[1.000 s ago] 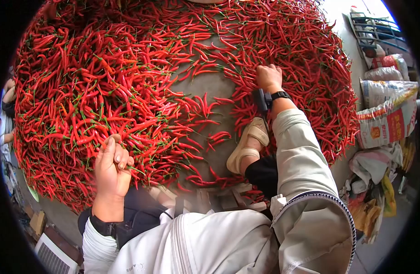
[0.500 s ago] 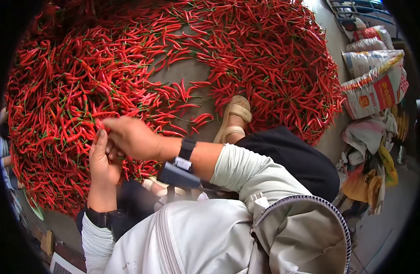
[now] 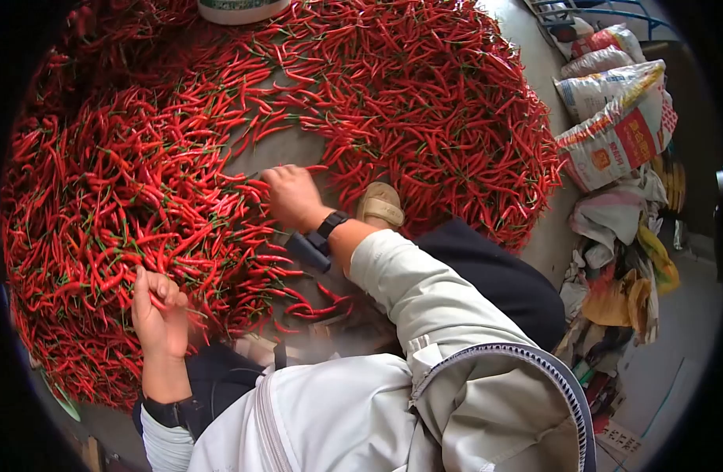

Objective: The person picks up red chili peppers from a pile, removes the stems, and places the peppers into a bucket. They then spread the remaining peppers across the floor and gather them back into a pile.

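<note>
Red chili peppers [image 3: 161, 193] with green stems lie in a broad, thick spread on the floor before me. At the lower left, my left hand [image 3: 161, 315] is closed at the edge of the pile, its thumb up against curled fingers. A red chili pepper [image 3: 158, 302] shows between those fingers. My right hand [image 3: 295, 198] is over the thinner strip of peppers beside the bare patch of floor, back of the hand up and fingers curled down. Its fingertips are mostly hidden, so what they hold cannot be made out.
My sandalled foot [image 3: 379, 206] is close to the right-hand part of the pile. A white bucket [image 3: 243, 9] stands among the peppers at the top. Printed sacks [image 3: 617, 145] and crumpled bags [image 3: 613, 212] line the right side. Bare floor [image 3: 287, 145] shows between the peppers.
My hands have come apart. The right hand has moved right and away from the left; the left is slightly lower. The view has shifted, bringing the white bucket into sight.
</note>
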Demonstrator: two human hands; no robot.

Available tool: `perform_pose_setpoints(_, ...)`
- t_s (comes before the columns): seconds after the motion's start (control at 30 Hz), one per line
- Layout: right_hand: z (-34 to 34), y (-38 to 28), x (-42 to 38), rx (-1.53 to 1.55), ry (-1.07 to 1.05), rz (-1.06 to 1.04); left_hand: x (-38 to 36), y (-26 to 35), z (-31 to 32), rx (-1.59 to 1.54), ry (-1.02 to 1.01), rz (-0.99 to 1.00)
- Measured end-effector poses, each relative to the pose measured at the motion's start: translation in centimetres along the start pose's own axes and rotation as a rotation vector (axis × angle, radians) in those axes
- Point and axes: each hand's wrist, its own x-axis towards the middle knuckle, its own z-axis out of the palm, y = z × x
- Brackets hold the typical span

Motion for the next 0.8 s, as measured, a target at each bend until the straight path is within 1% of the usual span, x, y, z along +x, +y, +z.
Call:
perform_pose_setpoints(0.03,-0.1,2.7,-0.7,-0.2,-0.047,-0.045,-0.1,-0.1,0.2,-0.045,0.037,-0.037)
perform_pose_setpoints(0.07,-0.6,4.7,-1.4,-0.331,-0.156,-0.018,-0.1,-0.1,0.1,-0.074,0.011,-0.075)
perform_pose_setpoints(0.1,-1.3,6.4,-1.8,-0.46,-0.267,0.006,0.0,-0.1,0.2,-0.076,0.01,-0.07)
perform_pose_setpoints(0.17,-2.4,9.0,-2.3,-0.457,-0.182,-0.066,0.1,-0.2,0.1,-0.088,0.008,-0.094)
perform_pose_setpoints(0.27,-4.3,11.0,-0.5,-0.824,-0.396,0.033,0.3,-0.3,0.3,-0.071,0.017,-0.093)
perform_pose_setpoints(0.3,-5.2,11.7,0.0,-0.893,-0.446,0.045,0.4,-0.3,0.3,-0.062,0.021,-0.095)
perform_pose_setpoints(0.37,-6.8,13.1,1.1,-1.059,-0.583,-0.016,0.4,-0.2,0.2,-0.052,0.021,-0.083)
perform_pose_setpoints(0.43,-7.6,14.7,1.4,-1.182,-0.614,-0.083,0.4,-0.1,0.1,-0.039,0.022,-0.075)
perform_pose_setpoints(0.47,-8.0,15.6,1.7,-1.206,-0.613,-0.063,0.4,0.0,0.0,-0.04,0.013,-0.07)
perform_pose_setpoints(0.5,-8.9,16.0,2.2,-1.279,-0.569,-0.073,0.3,0.1,-0.1,-0.044,0.014,-0.069)
perform_pose_setpoints(0.57,-11.1,16.8,3.2,-1.342,-0.504,0.0,0.2,0.2,-0.2,-0.044,0.073,-0.04)
perform_pose_setpoints(0.63,-13.5,19.7,4.2,-1.431,-0.383,0.074,0.2,0.3,-0.6,-0.046,0.076,-0.033)
perform_pose_setpoints(0.7,-18.9,19.5,4.5,-1.407,-0.424,0.279,0.0,0.5,-0.8,-0.058,0.083,-0.018)
perform_pose_setpoints(0.77,-22.8,19.9,4.2,-1.392,-0.367,0.494,-0.3,0.7,-0.6,-0.056,0.093,0.004)
perform_pose_setpoints(0.8,-24.1,19.6,4.0,-1.341,-0.297,0.548,-0.4,0.6,-0.6,-0.061,0.094,0.002)
